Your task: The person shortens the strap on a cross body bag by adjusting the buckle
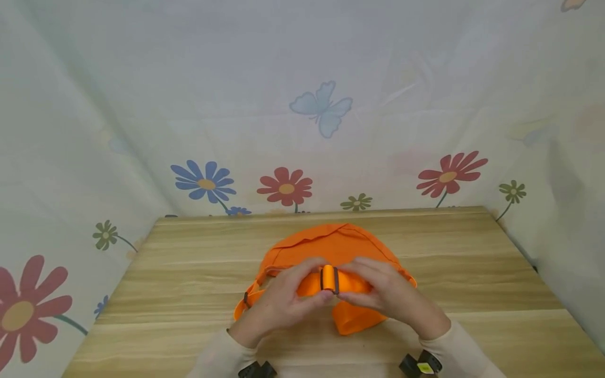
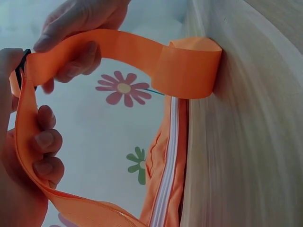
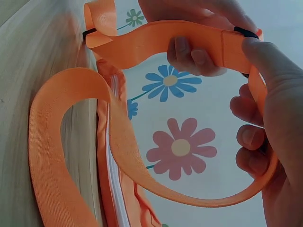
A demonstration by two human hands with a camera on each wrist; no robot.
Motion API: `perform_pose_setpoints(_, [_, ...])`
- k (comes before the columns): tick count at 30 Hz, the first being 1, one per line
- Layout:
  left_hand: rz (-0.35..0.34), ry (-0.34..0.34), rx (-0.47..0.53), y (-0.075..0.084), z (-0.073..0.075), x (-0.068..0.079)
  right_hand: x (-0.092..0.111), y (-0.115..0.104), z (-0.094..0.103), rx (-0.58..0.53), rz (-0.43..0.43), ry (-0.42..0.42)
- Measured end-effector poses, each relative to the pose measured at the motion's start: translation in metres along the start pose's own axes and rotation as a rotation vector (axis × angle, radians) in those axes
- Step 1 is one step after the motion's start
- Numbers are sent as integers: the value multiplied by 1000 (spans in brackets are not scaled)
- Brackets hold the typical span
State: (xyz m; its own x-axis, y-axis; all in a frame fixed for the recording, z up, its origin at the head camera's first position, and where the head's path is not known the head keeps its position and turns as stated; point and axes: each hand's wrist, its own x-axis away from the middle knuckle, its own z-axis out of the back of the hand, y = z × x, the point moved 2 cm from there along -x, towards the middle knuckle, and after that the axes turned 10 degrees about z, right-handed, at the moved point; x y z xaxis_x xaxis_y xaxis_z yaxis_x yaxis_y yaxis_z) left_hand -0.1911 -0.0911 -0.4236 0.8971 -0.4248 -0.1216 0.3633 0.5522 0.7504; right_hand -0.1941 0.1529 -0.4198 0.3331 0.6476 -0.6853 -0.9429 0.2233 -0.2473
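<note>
An orange waist bag [image 1: 335, 244] lies on the table with its strap raised in front of it. My left hand [image 1: 288, 296] pinches the orange strap [image 2: 128, 45] left of a dark buckle [image 1: 336, 280]. From the other side, my right hand [image 1: 387, 289] holds the strap by the same buckle, thumb close to it in the right wrist view. A short fold of webbing shows between two dark bars there. Slack strap hangs in a loop [image 1: 354, 319] below my right hand. Along the bag runs a pale zipper [image 2: 166, 165]. Fingers partly hide how the webbing threads through.
A second dark slider [image 1: 246, 300] sits on the strap at the bag's left. The wood-grain table [image 1: 189, 262] carries the bag. Behind and beside it hangs a pale curtain [image 1: 236, 105] printed with flowers and a butterfly.
</note>
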Motion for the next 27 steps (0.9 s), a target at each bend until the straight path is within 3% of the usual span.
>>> perform_pose_setpoints(5, [79, 30, 21, -5, 11, 3, 7, 5, 3, -2, -67, 9])
perform_pose_setpoints(8, [50, 64, 4, -9, 15, 3, 11, 8, 6, -4, -87, 8])
perform_pose_setpoints(12, [25, 52, 0, -13, 13, 3, 13, 8, 7, -17, -114, 1])
perform_pose_setpoints(20, [-7, -12, 61, -16, 9, 3, 12, 3, -2, -56, -31, 102])
perform_pose_setpoints(27, [-16, -46, 62, -16, 7, 2, 10, 0, -9, -57, -14, 157])
